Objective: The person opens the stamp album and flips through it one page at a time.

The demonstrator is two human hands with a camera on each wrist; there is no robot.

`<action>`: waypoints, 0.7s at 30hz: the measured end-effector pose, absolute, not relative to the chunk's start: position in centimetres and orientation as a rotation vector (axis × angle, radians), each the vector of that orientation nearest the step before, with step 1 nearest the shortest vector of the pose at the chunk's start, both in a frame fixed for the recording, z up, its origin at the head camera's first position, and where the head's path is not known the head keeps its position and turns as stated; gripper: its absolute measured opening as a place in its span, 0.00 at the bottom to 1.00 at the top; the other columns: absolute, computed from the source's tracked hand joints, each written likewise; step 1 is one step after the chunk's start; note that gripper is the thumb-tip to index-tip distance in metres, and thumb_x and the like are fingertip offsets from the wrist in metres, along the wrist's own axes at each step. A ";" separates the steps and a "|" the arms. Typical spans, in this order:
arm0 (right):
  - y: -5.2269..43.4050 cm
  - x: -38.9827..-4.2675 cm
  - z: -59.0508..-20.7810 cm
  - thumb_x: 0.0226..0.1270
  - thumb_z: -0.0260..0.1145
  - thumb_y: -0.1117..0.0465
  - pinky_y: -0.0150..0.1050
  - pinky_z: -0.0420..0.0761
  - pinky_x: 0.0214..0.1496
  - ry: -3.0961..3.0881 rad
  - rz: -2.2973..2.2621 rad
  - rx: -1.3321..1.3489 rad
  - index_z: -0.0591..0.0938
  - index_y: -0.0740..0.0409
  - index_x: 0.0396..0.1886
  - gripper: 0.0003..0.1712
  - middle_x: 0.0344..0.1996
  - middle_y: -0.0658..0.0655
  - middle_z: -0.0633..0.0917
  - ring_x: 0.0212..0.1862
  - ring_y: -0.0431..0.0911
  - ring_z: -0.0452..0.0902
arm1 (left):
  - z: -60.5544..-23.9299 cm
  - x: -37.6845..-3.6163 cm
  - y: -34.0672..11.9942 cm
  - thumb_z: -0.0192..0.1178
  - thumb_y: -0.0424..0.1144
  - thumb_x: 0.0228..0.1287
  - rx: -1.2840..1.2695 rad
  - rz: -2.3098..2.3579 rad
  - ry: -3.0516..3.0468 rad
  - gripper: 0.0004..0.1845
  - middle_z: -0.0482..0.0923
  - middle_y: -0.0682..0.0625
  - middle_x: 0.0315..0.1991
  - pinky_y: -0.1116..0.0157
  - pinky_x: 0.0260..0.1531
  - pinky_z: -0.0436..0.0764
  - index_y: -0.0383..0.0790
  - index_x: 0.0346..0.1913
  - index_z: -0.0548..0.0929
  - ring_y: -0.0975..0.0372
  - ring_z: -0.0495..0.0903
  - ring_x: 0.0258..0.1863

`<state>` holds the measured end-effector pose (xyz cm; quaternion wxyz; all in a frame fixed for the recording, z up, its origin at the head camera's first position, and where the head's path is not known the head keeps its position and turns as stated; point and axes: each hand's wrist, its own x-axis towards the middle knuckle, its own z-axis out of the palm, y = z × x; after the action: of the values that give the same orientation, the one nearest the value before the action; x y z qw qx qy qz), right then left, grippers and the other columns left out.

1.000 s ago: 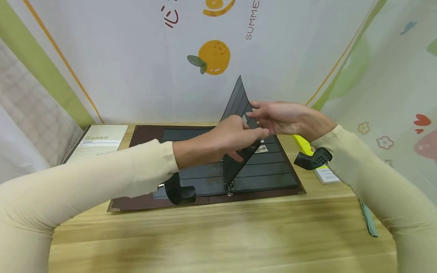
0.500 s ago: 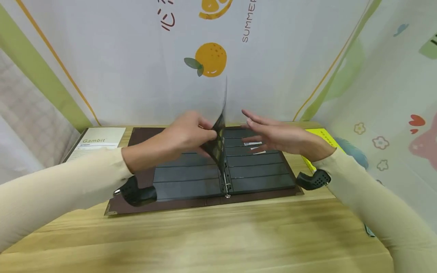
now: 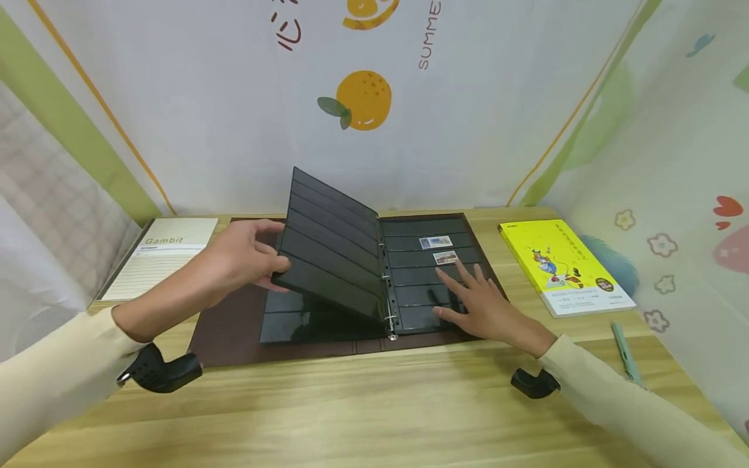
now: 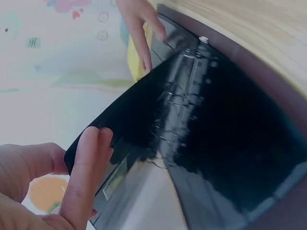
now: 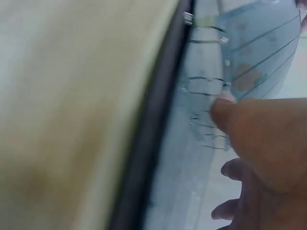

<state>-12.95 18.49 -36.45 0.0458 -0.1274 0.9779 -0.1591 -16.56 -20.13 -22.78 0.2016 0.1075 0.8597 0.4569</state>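
A brown ring binder lies open on the wooden table. My left hand grips the outer edge of a black strip-pocket page, which slants up over the binder's left half. In the left wrist view its fingers curl over the page edge. My right hand rests flat, fingers spread, on the lower right page. Two small stamps sit in the upper strips of that page. The metal rings run down the middle.
A yellow book lies to the right of the binder, with a pale green pen near the right edge. A white "Gambit" notepad lies at the left. Printed fabric walls close in the back and sides.
The black page has swung from the right side, past upright, over to the left with my left hand. My right hand let go of it and came down flat on the right page.
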 end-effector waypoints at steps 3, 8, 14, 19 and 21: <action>18.6 -12.5 -37.7 0.76 0.58 0.38 0.79 0.48 0.71 2.989 -0.476 -0.355 0.57 0.47 0.82 0.42 0.81 0.69 0.48 0.77 0.79 0.38 | -24.5 -16.7 -21.5 0.58 0.27 0.67 0.255 1.286 2.388 0.44 0.87 0.37 0.38 0.54 0.42 0.89 0.28 0.80 0.47 0.59 0.88 0.35; 18.9 -12.6 -38.5 0.76 0.57 0.40 0.80 0.49 0.70 3.037 -0.447 -0.336 0.59 0.48 0.81 0.40 0.81 0.69 0.50 0.76 0.80 0.38 | -27.9 -16.8 -23.5 0.60 0.29 0.67 0.172 1.288 2.368 0.44 0.85 0.30 0.46 0.52 0.42 0.89 0.23 0.78 0.46 0.57 0.90 0.34; 19.3 -12.7 -38.7 0.76 0.58 0.41 0.80 0.51 0.70 3.019 -0.413 -0.302 0.61 0.48 0.80 0.39 0.80 0.70 0.53 0.75 0.81 0.41 | -31.5 -17.4 -24.5 0.61 0.26 0.66 0.073 1.310 2.309 0.43 0.84 0.32 0.38 0.51 0.39 0.89 0.18 0.76 0.48 0.53 0.89 0.38; 19.4 -12.9 -39.0 0.77 0.57 0.40 0.80 0.51 0.70 2.996 -0.394 -0.309 0.60 0.48 0.81 0.39 0.80 0.69 0.54 0.75 0.82 0.42 | -33.5 -17.9 -24.3 0.64 0.28 0.65 0.085 1.154 2.408 0.41 0.81 0.36 0.30 0.52 0.35 0.89 0.17 0.74 0.54 0.54 0.87 0.28; 19.5 -13.0 -39.0 0.77 0.56 0.40 0.80 0.51 0.70 2.996 -0.390 -0.311 0.60 0.48 0.81 0.39 0.80 0.69 0.54 0.75 0.82 0.42 | -33.7 -17.9 -24.1 0.67 0.34 0.64 0.162 0.953 2.535 0.41 0.84 0.40 0.27 0.49 0.39 0.88 0.17 0.72 0.58 0.56 0.87 0.21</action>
<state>-13.00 19.46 -38.99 0.0522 -0.1021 0.9851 -0.1284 -17.87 -24.07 -33.70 0.2125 0.0583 0.9131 0.3432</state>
